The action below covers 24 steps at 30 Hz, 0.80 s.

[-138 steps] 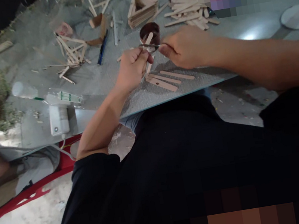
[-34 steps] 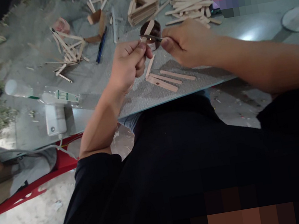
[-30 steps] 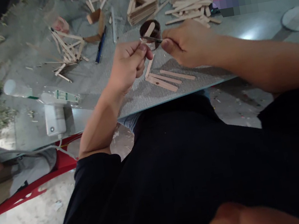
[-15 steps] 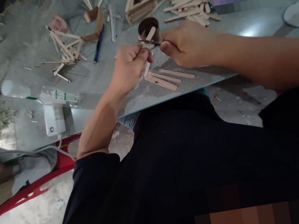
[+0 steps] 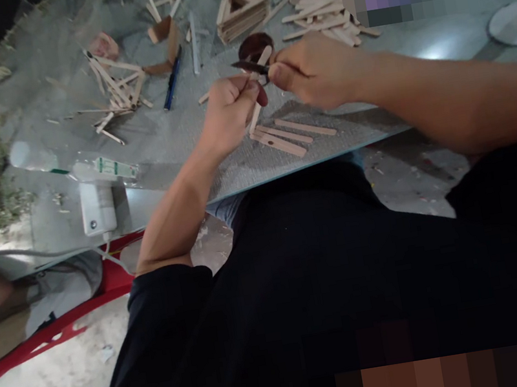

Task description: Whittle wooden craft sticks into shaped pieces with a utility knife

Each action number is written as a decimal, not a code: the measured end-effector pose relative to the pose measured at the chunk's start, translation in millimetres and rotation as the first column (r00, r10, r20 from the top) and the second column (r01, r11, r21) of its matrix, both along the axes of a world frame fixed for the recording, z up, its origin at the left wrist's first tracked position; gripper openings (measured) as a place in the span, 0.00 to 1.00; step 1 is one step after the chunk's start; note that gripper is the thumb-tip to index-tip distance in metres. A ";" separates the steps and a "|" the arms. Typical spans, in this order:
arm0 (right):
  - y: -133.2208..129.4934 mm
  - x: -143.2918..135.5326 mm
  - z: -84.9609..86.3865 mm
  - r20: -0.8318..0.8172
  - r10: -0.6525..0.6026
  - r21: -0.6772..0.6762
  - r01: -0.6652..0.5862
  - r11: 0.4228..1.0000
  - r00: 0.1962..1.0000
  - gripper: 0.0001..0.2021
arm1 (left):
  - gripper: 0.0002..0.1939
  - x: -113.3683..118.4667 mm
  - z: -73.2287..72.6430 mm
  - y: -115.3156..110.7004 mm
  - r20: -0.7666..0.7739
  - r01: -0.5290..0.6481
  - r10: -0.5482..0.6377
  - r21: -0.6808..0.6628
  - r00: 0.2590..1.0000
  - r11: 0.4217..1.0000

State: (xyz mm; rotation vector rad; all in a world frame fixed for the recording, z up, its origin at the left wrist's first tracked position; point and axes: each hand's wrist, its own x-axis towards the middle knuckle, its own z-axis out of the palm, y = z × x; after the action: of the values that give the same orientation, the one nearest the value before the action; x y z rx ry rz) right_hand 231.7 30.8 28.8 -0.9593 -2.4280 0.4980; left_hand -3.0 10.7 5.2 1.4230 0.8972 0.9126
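Note:
My left hand (image 5: 230,111) is closed, pinching a wooden craft stick (image 5: 265,55) that slants up past the fingertips. In my right hand (image 5: 315,72) is a small dark-bladed knife (image 5: 244,65). Its blade points left and lies across the stick, just above my left thumb; whether it touches the wood I cannot tell. Right behind both hands stands a dark brown round cup (image 5: 255,42), partly hidden. Several loose craft sticks (image 5: 283,144) lie fanned out on the glass tabletop (image 5: 245,172) below my hands.
Beyond the cup stand a triangular stack of sticks (image 5: 243,9) and a heap of sticks (image 5: 321,3). To the left lie a blue pen (image 5: 172,79), a folded cardboard piece (image 5: 166,44), a stick jumble (image 5: 121,87), a clear bottle (image 5: 112,167) and a white adapter (image 5: 97,208).
My right hand has shifted slightly left and turned the knife, so more of its blade shows. My left hand keeps its pinch on the craft stick.

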 end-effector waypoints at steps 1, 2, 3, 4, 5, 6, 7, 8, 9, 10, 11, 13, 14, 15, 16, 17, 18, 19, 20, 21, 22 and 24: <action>2.3 -0.3 0.9 -0.068 0.029 -0.022 -0.030 0.999 0.997 0.31 | 0.22 2.2 1.6 -0.4 0.006 -0.024 0.023 0.045 1.000 0.999; 4.4 -0.4 1.4 -0.145 0.048 -0.039 -0.055 0.998 0.988 0.34 | 0.24 4.1 2.8 -1.1 0.002 -0.031 0.031 0.085 1.000 0.996; 6.1 -0.1 1.5 -0.226 0.055 -0.052 -0.069 0.996 0.972 0.36 | 0.25 5.5 3.4 -2.1 -0.014 -0.008 0.009 0.110 1.000 0.994; 7.6 0.4 1.1 -0.302 0.052 -0.068 -0.076 0.995 0.952 0.38 | 0.26 6.5 3.7 -3.2 -0.036 0.030 -0.026 0.107 0.999 0.994; 8.6 1.3 0.4 -0.359 0.044 -0.089 -0.082 0.993 0.932 0.39 | 0.27 6.9 3.6 -4.3 -0.057 0.067 -0.062 0.098 0.996 0.993; 9.2 2.3 -0.5 -0.391 0.038 -0.114 -0.089 0.990 0.920 0.39 | 0.27 6.9 3.2 -5.3 -0.076 0.102 -0.095 0.090 0.993 0.991; 9.3 3.4 -1.3 -0.400 0.041 -0.142 -0.106 0.984 0.916 0.39 | 0.26 6.4 2.6 -6.0 -0.087 0.128 -0.121 0.089 0.989 0.988; 8.9 4.4 -2.0 -0.403 0.056 -0.188 -0.143 0.972 0.913 0.37 | 0.26 5.7 1.9 -6.3 -0.095 0.142 -0.133 0.092 0.987 0.986; 8.0 5.3 -2.2 -0.407 0.078 -0.242 -0.189 0.952 0.910 0.35 | 0.26 4.8 1.2 -6.3 -0.106 0.152 -0.142 0.095 0.984 0.984; 6.7 5.8 -1.8 -0.417 0.100 -0.294 -0.238 0.926 0.903 0.33 | 0.26 3.9 0.4 -6.0 -0.121 0.165 -0.153 0.096 0.981 0.982; 4.9 6.1 -1.0 -0.436 0.117 -0.334 -0.281 0.900 0.893 0.31 | 0.26 3.1 -0.2 -5.7 -0.135 0.179 -0.165 0.097 0.977 0.979; 0.7 6.0 1.9 -0.470 0.132 -0.380 -0.335 0.862 0.873 0.29 | 0.26 1.9 -0.8 -5.5 -0.151 0.213 -0.197 0.093 0.969 0.973; -1.3 5.9 3.5 -0.469 0.134 -0.388 -0.340 0.857 0.873 0.28 | 0.24 1.6 -0.7 -5.8 -0.151 0.227 -0.212 0.092 0.966 0.970; -2.9 5.7 4.7 -0.452 0.138 -0.389 -0.334 0.859 0.881 0.27 | 0.22 1.7 -0.2 -6.5 -0.143 0.228 -0.214 0.094 0.966 0.969; -4.1 5.6 5.4 -0.437 0.144 -0.393 -0.332 0.857 0.888 0.25 | 0.21 1.9 0.5 -7.5 -0.135 0.223 -0.210 0.092 0.968 0.970; -4.7 5.6 5.3 -0.433 0.147 -0.393 -0.333 0.857 0.889 0.25 | 0.20 2.4 1.5 -8.7 -0.129 0.214 -0.202 0.083 0.971 0.973; -4.6 5.6 4.5 -0.438 0.149 -0.389 -0.336 0.858 0.886 0.24 | 0.20 3.0 2.8 -10.1 -0.125 0.205 -0.195 0.067 0.973 0.977; -4.1 5.5 3.1 -0.453 0.148 -0.383 -0.342 0.858 0.879 0.24 | 0.20 3.7 4.2 -11.6 -0.122 0.194 -0.187 0.050 0.975 0.980; -3.2 5.5 1.2 -0.473 0.147 -0.379 -0.352 0.856 0.869 0.24 | 0.21 4.5 5.9 -13.1 -0.118 0.190 -0.185 0.032 0.976 0.981; -2.4 5.5 -0.7 -0.491 0.147 -0.379 -0.362 0.852 0.859 0.24 | 0.21 5.2 7.7 -14.8 -0.113 0.188 -0.184 0.018 0.976 0.982; -1.7 5.3 -2.5 -0.500 0.147 -0.384 -0.371 0.845 0.853 0.24 | 0.21 5.9 9.8 -16.5 -0.110 0.189 -0.186 0.009 0.976 0.982; -1.6 4.6 -4.5 -0.513 0.147 -0.401 -0.388 0.830 0.846 0.25 | 0.20 6.9 14.3 -20.2 -0.111 0.182 -0.181 0.001 0.977 0.983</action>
State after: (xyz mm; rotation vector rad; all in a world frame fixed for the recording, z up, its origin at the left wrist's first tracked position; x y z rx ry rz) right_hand 236.3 29.3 24.3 -0.5640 -2.0249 1.3454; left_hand 3.9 -9.5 19.5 1.5503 0.8285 0.7084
